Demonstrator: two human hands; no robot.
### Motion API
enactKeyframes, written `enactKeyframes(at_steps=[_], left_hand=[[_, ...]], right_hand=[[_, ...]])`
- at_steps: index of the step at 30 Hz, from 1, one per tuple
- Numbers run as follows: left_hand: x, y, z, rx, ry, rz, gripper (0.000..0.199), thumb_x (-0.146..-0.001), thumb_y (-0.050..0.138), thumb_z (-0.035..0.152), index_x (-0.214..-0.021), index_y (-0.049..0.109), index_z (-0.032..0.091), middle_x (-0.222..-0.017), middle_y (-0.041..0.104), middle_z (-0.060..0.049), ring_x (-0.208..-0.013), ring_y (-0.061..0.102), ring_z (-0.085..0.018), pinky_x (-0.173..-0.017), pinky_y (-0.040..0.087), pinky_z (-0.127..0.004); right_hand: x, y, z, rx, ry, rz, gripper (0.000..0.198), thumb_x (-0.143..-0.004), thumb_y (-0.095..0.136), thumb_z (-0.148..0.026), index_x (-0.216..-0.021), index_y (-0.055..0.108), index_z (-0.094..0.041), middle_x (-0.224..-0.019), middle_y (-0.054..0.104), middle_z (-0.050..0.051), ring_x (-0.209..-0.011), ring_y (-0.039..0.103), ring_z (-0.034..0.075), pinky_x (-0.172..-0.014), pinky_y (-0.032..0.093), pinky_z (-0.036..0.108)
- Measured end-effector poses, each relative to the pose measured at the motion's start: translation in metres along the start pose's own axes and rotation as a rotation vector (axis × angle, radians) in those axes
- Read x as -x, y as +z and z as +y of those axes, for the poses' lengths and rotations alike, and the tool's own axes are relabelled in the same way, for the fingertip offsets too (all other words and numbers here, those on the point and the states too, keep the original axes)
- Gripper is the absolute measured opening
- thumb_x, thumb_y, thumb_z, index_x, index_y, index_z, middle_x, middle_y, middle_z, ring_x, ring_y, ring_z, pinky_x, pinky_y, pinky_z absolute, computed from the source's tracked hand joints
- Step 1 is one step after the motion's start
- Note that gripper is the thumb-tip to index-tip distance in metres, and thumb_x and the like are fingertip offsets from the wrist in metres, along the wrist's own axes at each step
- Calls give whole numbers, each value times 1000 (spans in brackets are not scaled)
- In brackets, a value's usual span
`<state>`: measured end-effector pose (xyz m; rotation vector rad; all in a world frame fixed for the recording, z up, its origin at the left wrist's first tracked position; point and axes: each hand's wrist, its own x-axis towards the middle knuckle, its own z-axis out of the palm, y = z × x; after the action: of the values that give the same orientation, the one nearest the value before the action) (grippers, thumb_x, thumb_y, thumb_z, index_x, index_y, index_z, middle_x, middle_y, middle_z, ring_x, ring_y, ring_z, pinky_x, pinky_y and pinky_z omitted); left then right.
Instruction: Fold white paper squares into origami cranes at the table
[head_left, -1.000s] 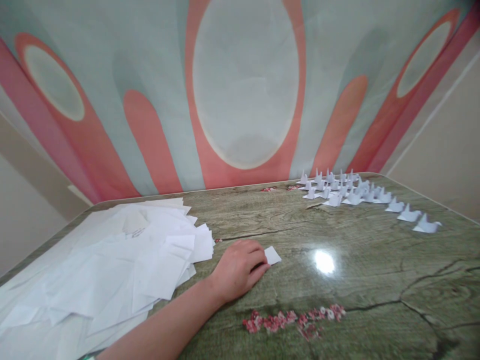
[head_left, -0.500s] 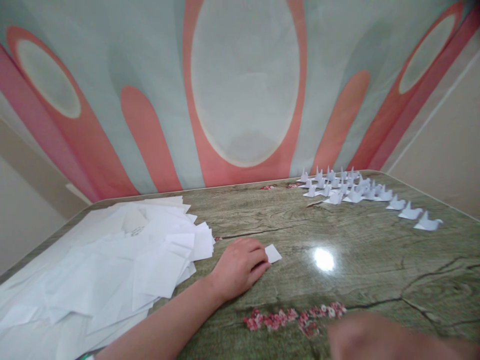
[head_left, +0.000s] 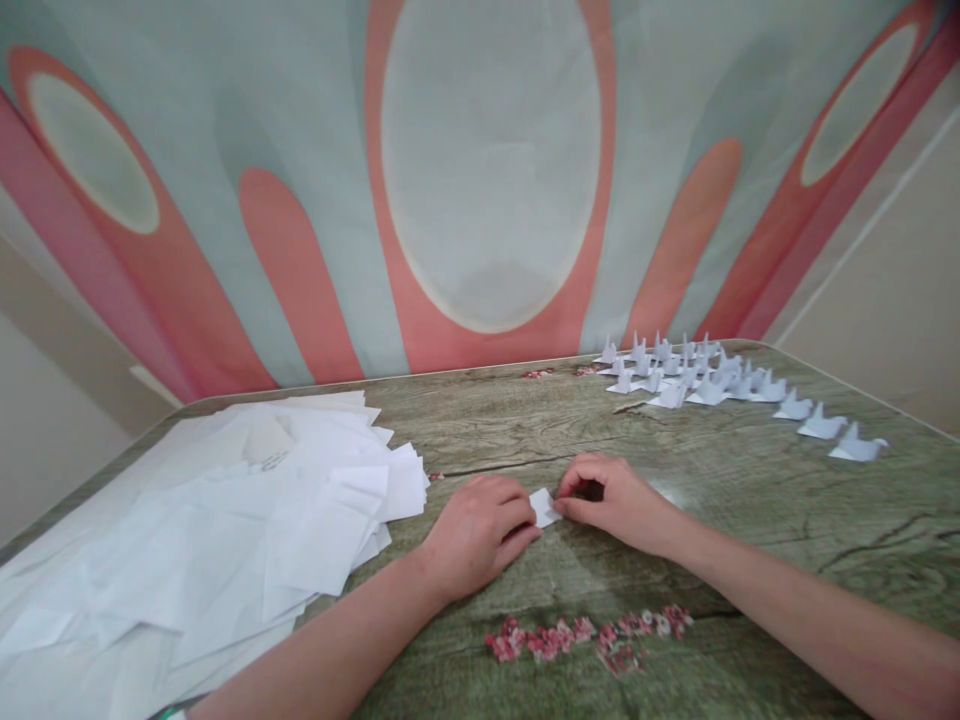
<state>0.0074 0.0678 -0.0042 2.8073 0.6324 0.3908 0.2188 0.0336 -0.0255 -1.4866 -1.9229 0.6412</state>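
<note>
A small folded piece of white paper (head_left: 543, 508) lies on the wood-patterned table between my two hands. My left hand (head_left: 484, 525) rests on the table with its fingers bent over the paper's left side, hiding that part. My right hand (head_left: 611, 500) pinches the paper's right corner between thumb and index finger. Exact creases in the paper are too small to make out.
A spread heap of white paper sheets (head_left: 202, 540) covers the table's left side. Several folded paper birds (head_left: 720, 385) stand in rows at the back right. Behind the table (head_left: 750, 520) rises a wall with a pink and grey pattern (head_left: 487, 180).
My right hand has come from the lower right, where it was blurred, up to the paper and now grips its right corner. My left hand has stayed in place.
</note>
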Motion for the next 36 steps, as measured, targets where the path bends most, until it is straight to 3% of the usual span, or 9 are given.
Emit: enactKeyframes(at_steps=[11,18,36], left_hand=[[0,0,0,-16,11,11,17,-88,46,28,-88,61,20,-87,62,-3,-86,54,-17,-80,39,-30],[0,3,0,-94,65,24,20,-89,42,23,-87,62,19,-82,62,-3,-82,55,-17,-78,38,-33],[-8,7,8,140,-160,100,12,-82,47,14,-78,58,16,-79,56,-3,-79,52,-16,-74,41,-27]], right_hand=[[0,1,-5,75,-6,-5,7,-71,67,-26,-66,65,-22,-72,62,-3,-75,55,16,-76,33,34],[-4,-1,-4,88,-18,-101,6,-72,66,-29,-72,66,-23,-76,63,-2,-81,55,18,-79,29,36],[-4,-3,-3,101,-123,-152,4,-77,59,-19,-76,63,-21,-80,62,-1,-83,53,17,-80,29,36]])
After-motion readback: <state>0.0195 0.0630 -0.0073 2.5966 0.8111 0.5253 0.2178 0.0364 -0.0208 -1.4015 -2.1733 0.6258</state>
